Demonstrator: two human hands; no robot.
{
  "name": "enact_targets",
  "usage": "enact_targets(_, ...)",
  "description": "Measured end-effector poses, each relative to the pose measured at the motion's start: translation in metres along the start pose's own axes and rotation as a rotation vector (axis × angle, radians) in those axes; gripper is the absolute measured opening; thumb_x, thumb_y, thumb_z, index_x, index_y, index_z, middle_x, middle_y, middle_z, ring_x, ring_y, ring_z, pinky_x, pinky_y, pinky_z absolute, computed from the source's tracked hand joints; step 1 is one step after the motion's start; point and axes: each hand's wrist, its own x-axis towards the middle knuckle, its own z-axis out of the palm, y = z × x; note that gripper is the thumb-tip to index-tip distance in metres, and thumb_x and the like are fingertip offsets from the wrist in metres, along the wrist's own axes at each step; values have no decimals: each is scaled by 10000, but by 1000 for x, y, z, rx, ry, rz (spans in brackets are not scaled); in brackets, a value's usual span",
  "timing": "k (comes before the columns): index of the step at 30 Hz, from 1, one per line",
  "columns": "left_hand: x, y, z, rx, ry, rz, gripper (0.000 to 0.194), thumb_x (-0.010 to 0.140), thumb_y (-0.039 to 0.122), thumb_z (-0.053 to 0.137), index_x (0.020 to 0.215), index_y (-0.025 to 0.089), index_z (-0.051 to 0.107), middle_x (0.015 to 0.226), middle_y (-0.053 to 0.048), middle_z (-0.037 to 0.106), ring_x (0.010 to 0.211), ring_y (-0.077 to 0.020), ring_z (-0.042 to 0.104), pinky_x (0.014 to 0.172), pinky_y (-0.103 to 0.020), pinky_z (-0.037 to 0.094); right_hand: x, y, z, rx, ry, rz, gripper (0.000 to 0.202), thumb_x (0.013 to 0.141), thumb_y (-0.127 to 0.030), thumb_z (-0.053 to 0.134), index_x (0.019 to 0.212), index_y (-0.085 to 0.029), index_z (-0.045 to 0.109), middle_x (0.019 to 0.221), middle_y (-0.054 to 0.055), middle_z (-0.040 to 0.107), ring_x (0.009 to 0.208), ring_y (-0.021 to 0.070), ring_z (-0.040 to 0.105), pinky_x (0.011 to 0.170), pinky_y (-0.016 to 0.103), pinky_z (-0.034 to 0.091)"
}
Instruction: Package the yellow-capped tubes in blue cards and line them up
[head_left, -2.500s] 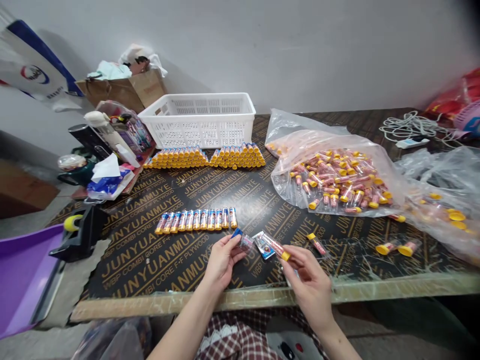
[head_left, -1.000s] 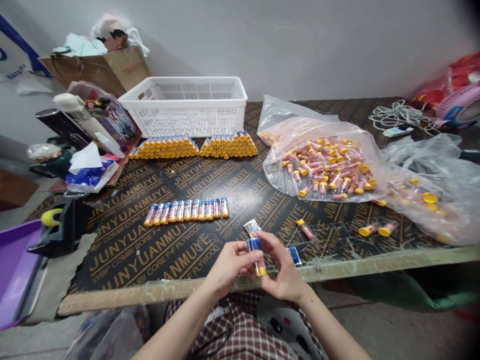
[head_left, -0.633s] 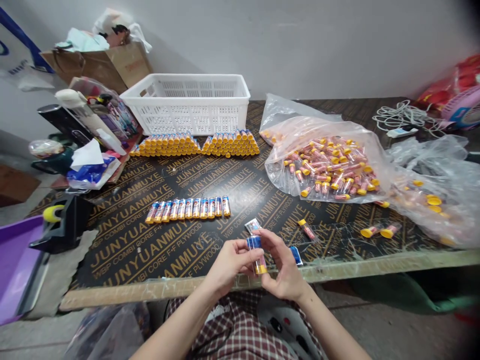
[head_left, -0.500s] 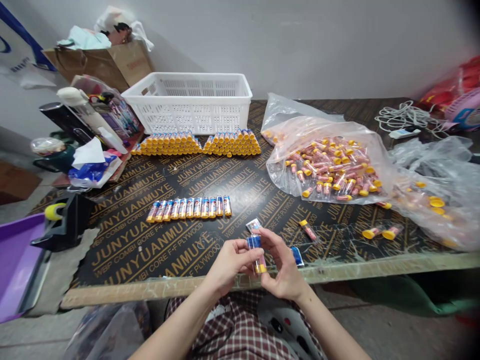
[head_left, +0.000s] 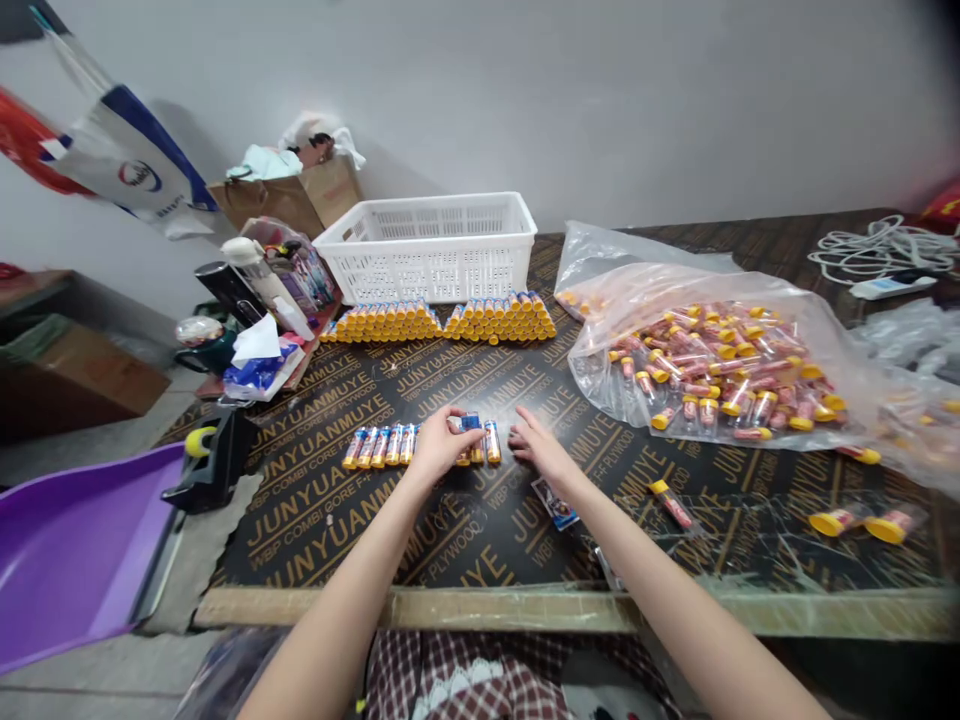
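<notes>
Blue-and-yellow tubes (head_left: 394, 446) are lying in a row between the front and back edges of the table (head_left: 300, 530); the left hand (head_left: 435, 442) is pinching one blue-topped tube (head_left: 470, 422) between thumb and fingers, over the row's right part; the right hand (head_left: 546, 455) is reaching just beside the row's right end, fingers loosely spread, holding nothing; a small packet (head_left: 553, 503) is lying beside that wrist; a white basket (head_left: 435, 275) is standing near the back edge.
</notes>
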Motion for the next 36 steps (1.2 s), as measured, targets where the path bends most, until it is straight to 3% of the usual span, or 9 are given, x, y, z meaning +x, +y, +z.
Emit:
enact_targets(5, 20, -7, 7, 410, 29, 116, 399, 625, 385, 731, 924, 177, 570, 620, 8, 580, 639, -182, 584, 587, -248, 396, 10, 1, 16, 49, -53, 65, 549, 884, -384, 383, 1396, -198, 318, 1100, 96, 631, 899, 169, 634, 806, 314, 494)
enact_targets(13, 25, 0, 21, 670, -21, 106, 437, 683, 520, 652, 958, 190, 577, 746, -65, 659, 758, -235, 630, 631, -267, 399, 4, 3, 18, -46, -63, -26, 548, 889, -369, 343, 1403, -184, 297, 1038, 94, 667, 915, 173, 643, 793, 320, 506)
enact_targets(15, 22, 4, 22, 718, 12, 121, 472, 710, 541, 619, 1017, 185, 571, 745, -72, 661, 760, -243, 632, 632, -272, 392, -1, 0, 14, -126, -30, -88, 534, 883, -373, 355, 1382, -182, 344, 1066, 97, 658, 953, 179, 631, 799, 322, 504)
enact_targets(19, -5, 7, 24, 596, 155, 219, 370, 786, 513, 544, 963, 192, 600, 631, -19, 614, 636, -196, 594, 587, -255, 360, -23, -8, -27, -375, 126, -246, 509, 804, -373, 521, 1291, -234, 474, 1239, 73, 562, 1076, 200, 548, 891, 334, 452)
enact_targets(23, -48, -8, 47, 385, -70, 256, 207, 785, 372, 576, 723, 186, 641, 657, -28, 630, 619, -167, 565, 603, -256, 371, -55, -3, -99, -677, 368, -279, 496, 732, -365, 615, 1197, -198, 565, 1153, 126, 543, 1110, 294, 463, 990, 451, 328)
enact_targets(26, -67, -18, 74, 299, -167, 235, 222, 775, 373, 593, 854, 177, 661, 794, -55, 662, 640, -168, 564, 643, -277, 404, -75, 12, -139, -851, 448, -228, 496, 670, -333, 673, 1140, -192, 605, 965, 120, 568, 994, 326, 492, 916, 485, 350)
enact_targets(31, -65, -10, 102, 436, -148, 224, 498, 724, 526, 619, 1078, 177, 604, 982, -102, 626, 884, -242, 584, 763, -332, 432, -97, 32, -159, -987, 418, -193, 365, 772, -324, 554, 1103, -184, 619, 822, 69, 568, 758, 247, 556, 748, 393, 432)
enact_targets(34, -66, -3, 106, 576, -238, 418, 777, 550, 585, 735, 1196, 204, 533, 1197, -135, 534, 1102, -313, 490, 903, -416, 395, -102, 37, -158, -999, 408, -206, 395, 795, -332, 533, 1154, -175, 584, 871, 71, 581, 775, 235, 571, 754, 374, 441)
enact_targets(36, -68, -4, 106, 629, -327, 563, 826, 491, 528, 795, 1210, 232, 517, 1296, -134, 465, 1169, -331, 432, 953, -454, 361, -103, 41, -157, -988, 392, -213, 399, 785, -324, 552, 1152, -171, 584, 871, 66, 587, 781, 231, 575, 766, 367, 446)
